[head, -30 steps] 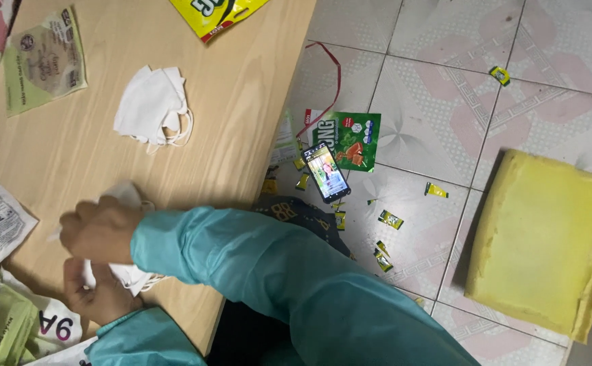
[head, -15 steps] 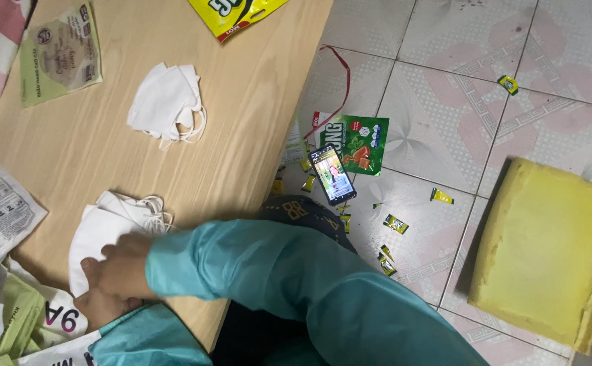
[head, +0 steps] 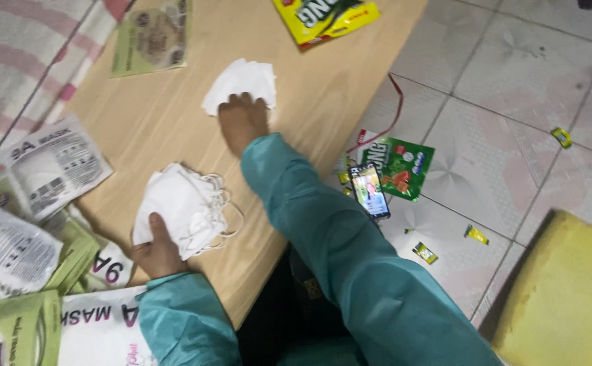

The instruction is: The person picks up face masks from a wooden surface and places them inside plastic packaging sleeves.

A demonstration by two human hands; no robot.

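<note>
- the small stack of white masks (head: 242,83) lies on the wooden table (head: 153,129), toward its far end, between the green packet (head: 152,37) and the yellow packet (head: 324,15).
- my right hand (head: 243,120) lies flat on the near edge of that stack, fingers spread and pressing down, nothing gripped that i can see.
- the bigger bundle of white masks (head: 182,207) sits at the table's near edge, ear loops trailing toward the table's middle.
- my left hand (head: 157,247) clasps that bundle from below, thumb over its near corner.
- to do this well i judge the right hand should curl its fingers under the whole small stack, not drag the top mask alone, and keep the layers square.
- the left hand should hold firm so the loops do not snag.
- beside the table's left side lie empty mask wrappers (head: 52,166), grey and green.
- off the table's right side, on the tiled floor (head: 513,102), a phone (head: 369,190) with its screen lit, a green sachet (head: 399,166), and a yellow cushion (head: 567,298).
</note>
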